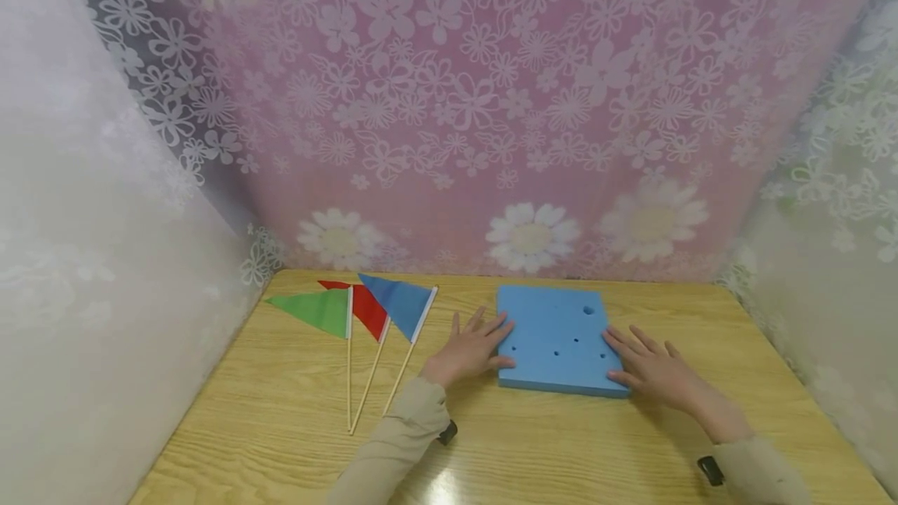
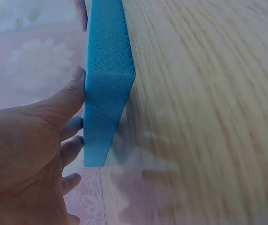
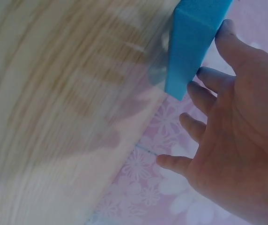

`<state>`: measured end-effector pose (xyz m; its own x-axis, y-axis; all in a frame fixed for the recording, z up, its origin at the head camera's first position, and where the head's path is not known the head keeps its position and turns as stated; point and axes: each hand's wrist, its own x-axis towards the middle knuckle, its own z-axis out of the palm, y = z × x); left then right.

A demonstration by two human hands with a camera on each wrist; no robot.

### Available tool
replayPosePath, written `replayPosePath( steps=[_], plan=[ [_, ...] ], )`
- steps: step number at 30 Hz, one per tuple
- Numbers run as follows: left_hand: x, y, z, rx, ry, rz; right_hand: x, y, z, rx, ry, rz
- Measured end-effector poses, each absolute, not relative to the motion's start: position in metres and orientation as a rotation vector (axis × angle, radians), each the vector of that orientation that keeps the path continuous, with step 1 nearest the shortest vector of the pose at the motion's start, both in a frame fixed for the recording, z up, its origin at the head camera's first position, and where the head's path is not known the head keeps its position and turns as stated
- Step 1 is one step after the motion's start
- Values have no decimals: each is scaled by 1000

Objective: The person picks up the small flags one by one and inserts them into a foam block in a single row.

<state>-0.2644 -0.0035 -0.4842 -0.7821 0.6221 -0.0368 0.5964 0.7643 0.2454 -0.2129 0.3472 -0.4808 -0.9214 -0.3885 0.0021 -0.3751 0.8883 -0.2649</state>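
I see a square blue foam block (image 1: 557, 340), thick and spongy with a handful of small round holes and one larger one punched in its top face, lying flat on the wooden counter (image 1: 281, 427) with its edges roughly square to the counter's back edge. My left hand (image 1: 468, 351) rests with straight, spread fingers against its left side and my right hand (image 1: 655, 369) likewise against its right side, neither curled around it. Left of the block lie three pennants on thin sticks, green flag (image 1: 316, 310), red flag (image 1: 365, 306) and blue flag (image 1: 398, 304), sticks running toward me and cloth tips pointing left.
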Motion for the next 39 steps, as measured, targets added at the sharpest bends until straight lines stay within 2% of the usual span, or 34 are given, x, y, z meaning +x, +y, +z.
replayPosePath(
  steps=[39],
  plan=[
    [-256, -51, -484, 937, 2845, 405, -214, 301, -479, -661, 2995, -420]
  ],
)
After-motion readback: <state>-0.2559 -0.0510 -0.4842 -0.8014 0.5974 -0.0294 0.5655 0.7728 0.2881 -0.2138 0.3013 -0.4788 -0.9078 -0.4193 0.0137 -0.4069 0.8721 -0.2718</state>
